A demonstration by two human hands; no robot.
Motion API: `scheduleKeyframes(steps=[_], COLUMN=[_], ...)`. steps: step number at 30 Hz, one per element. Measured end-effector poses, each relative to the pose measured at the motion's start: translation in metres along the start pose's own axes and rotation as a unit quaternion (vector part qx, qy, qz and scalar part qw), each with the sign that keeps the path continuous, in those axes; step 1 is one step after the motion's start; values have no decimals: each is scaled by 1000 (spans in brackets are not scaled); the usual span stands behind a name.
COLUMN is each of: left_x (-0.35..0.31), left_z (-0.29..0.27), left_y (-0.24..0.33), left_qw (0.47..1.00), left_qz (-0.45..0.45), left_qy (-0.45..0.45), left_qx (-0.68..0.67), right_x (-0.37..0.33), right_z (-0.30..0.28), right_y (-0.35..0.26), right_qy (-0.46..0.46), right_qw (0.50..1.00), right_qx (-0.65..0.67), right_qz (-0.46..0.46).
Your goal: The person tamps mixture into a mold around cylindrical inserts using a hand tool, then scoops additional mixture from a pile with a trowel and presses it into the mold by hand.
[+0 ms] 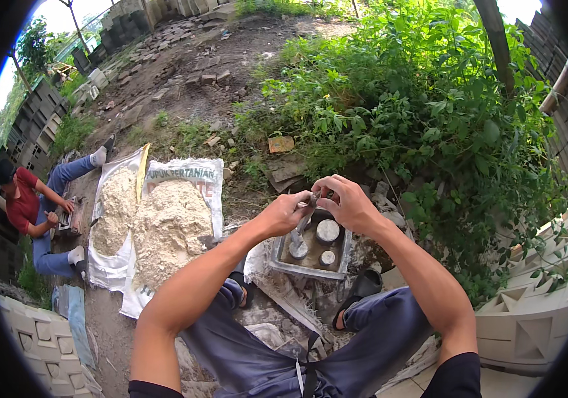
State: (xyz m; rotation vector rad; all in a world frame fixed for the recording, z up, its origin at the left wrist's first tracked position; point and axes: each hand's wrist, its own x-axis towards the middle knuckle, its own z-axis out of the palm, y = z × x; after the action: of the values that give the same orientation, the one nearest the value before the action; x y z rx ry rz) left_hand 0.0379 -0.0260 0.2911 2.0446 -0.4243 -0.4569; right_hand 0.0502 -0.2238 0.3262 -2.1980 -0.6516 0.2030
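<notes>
My left hand (289,213) and my right hand (348,204) meet in front of me, both closed in a pinch. Between their fingertips is a small greyish-brown piece (314,197), too small to name. Just below them sits a rectangular grey mould (307,269) with a raised rim. Three round pale-topped discs stand inside it: a large one (328,230), a medium one (298,249) and a small one (327,257). A grey strip-like thing (297,233) shows under my left hand above the medium disc; whether my hand touches it I cannot tell.
Pale powder (171,229) is heaped on white sacks (214,192) to the left. Farther left, a person in a red shirt (25,199) sits working on a small mould. Patterned pale blocks (536,312) stand at the right. Green bushes (430,113) grow ahead.
</notes>
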Motion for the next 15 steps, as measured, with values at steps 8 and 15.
scheduleKeyframes(steps=[8,15], left_x=[0,-5], left_z=[6,5], left_y=[-2,5], left_qw=[1000,998], left_qz=[22,-14], left_qy=[-20,-22], left_qx=[3,66], right_x=[0,1], right_z=[14,20], right_y=[11,5], right_qy=[52,43], right_qw=[990,992], right_qx=[-58,-53], right_qz=[-120,-103])
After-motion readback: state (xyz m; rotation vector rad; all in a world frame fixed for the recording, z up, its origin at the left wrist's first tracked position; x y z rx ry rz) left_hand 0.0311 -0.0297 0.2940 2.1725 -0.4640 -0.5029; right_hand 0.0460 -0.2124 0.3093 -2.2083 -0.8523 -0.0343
